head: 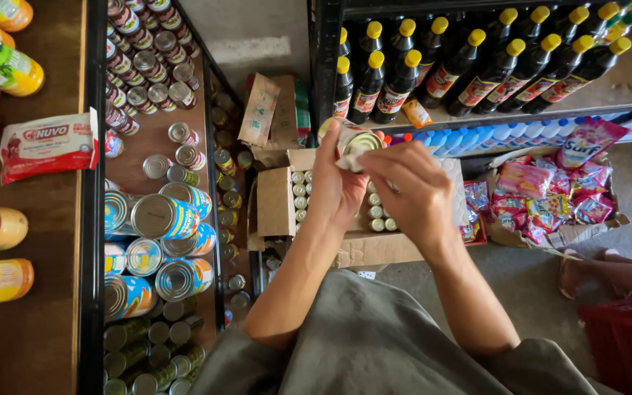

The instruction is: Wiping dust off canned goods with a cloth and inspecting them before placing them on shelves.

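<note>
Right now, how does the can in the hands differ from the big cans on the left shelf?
The held can is small and lifted above the open carton, gripped by the left hand while the right hand presses a white cloth to its lid. The big shelf cans are wider, blue-and-orange labelled, lying stacked on their sides, untouched. Both have plain silver metal lids.

Two bare forearms, no sleeves reaching the wrists, loose grey-olive garment (pixel 374 344) over the lap, no rings or watch

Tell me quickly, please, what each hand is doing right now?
Left hand: closed on a can, held up over the box.
Right hand: pinching a white cloth against the can's top.
</note>
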